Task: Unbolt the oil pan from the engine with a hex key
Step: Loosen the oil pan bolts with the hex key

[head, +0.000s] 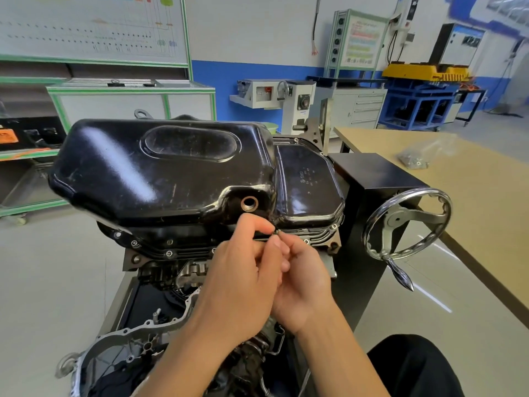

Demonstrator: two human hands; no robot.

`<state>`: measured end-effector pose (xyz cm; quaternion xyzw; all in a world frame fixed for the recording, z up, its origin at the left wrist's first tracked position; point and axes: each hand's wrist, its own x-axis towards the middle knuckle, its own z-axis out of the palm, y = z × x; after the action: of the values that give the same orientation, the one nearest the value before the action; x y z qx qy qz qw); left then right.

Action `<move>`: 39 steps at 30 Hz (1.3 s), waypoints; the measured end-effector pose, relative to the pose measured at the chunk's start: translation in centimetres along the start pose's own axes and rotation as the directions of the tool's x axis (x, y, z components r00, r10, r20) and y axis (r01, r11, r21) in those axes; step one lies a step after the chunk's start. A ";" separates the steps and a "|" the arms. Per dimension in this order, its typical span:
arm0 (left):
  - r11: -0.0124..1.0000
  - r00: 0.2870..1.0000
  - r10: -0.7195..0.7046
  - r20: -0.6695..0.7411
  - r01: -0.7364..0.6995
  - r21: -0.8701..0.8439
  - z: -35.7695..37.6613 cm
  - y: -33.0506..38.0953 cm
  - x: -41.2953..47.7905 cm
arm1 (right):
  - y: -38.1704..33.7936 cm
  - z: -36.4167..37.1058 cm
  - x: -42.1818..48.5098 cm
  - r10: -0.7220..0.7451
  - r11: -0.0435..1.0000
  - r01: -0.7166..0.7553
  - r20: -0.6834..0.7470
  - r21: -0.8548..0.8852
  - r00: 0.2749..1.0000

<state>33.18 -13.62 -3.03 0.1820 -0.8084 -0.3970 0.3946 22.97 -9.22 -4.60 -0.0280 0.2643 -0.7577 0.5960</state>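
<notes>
From the head camera, the black oil pan [160, 173] sits on top of the upturned engine [189, 273] and fills the middle of the view. Its drain hole [249, 203] is at twelve o'clock of the hands. Both hands meet at the pan's near flange [315, 234].

The left hand [243, 276] has curled fingers, and its thumb and forefinger pinch a small dark part [276, 232] at the flange edge. The fingertips of the right hand [306, 285] close on the same part from the other side. Whether it is a bolt or the end of the hex key cannot be told.

The flange runs from nine to three o'clock of the hands. Seated bolts show along it, one to the left [169, 253] and one to the right [333, 226].

At three o'clock, near the right hand, a chrome handwheel [406, 222] stands out from the black stand [369, 179], its crank handle hanging down. Beyond it, at two o'clock, the edge of a wooden table [472, 196] runs diagonally, with a strip of floor between it and the stand. A clear bag of small hardware [415, 159] lies on the table.

Open grey floor [43, 282] lies at nine o'clock. At seven o'clock an aluminium engine cover [120, 339] juts toward the camera. A dark-trousered knee [415, 365] is at five o'clock.

The back wall is white over blue. There is a green-framed training board [94, 27] at eleven o'clock and a grey drawer cabinet [363, 107] at one.
</notes>
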 end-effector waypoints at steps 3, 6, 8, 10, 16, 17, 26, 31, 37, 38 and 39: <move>0.999 0.999 0.046 -0.010 -0.045 0.030 1.1 -0.1 0.0 | 0.8 -0.6 0.3 -0.020 0.999 0.020 0.013 -0.026 1.000; 0.999 0.999 0.037 0.011 -0.037 0.018 2.1 -0.1 0.1 | 1.1 -1.5 0.4 -0.042 0.998 0.039 0.068 0.049 0.997; 1.000 0.996 0.014 0.089 -0.013 -0.009 2.2 0.0 0.1 | 1.0 -1.7 0.1 -0.040 0.995 0.027 0.136 0.096 0.990; 0.997 0.965 0.010 0.262 0.012 -0.080 1.5 -0.1 0.4 | 0.7 -1.8 -0.3 -0.041 0.993 0.021 0.170 0.117 0.985; 0.922 0.789 0.067 0.611 0.186 -0.341 -2.0 -1.6 3.2 | -1.0 -0.8 -0.2 0.050 0.998 -0.051 -0.070 -0.024 0.996; 0.918 0.784 0.062 0.618 0.199 -0.344 -2.2 -1.8 3.5 | -1.2 -0.9 -0.1 0.037 0.997 -0.043 -0.098 -0.061 0.994; 0.945 0.785 0.035 0.619 0.176 -0.276 -1.3 -2.1 4.7 | -2.1 -0.8 -0.8 0.104 0.982 -0.091 0.070 -0.167 0.992; 0.905 0.842 0.094 0.532 0.150 -0.397 -0.5 -2.3 4.1 | -2.3 -1.0 -0.9 0.123 0.980 -0.102 0.116 -0.168 0.986; 0.899 0.939 0.069 0.337 0.088 -0.428 1.4 -2.2 3.5 | -3.1 -0.5 -1.1 0.156 0.965 -0.157 -0.019 -0.209 0.988; 0.914 0.974 0.019 0.225 0.074 -0.400 2.0 -2.1 3.2 | -3.1 -0.4 -0.9 0.142 0.961 -0.148 -0.045 -0.232 0.989; 0.921 0.994 -0.032 0.100 0.068 -0.383 2.4 -1.8 2.9 | -3.0 -0.3 -0.6 0.126 0.954 -0.138 -0.061 -0.266 0.990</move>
<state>29.49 -15.28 -3.93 0.1028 -0.7268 -0.5663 0.3749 20.37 -8.07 -3.43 -0.0749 0.3790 -0.6735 0.6302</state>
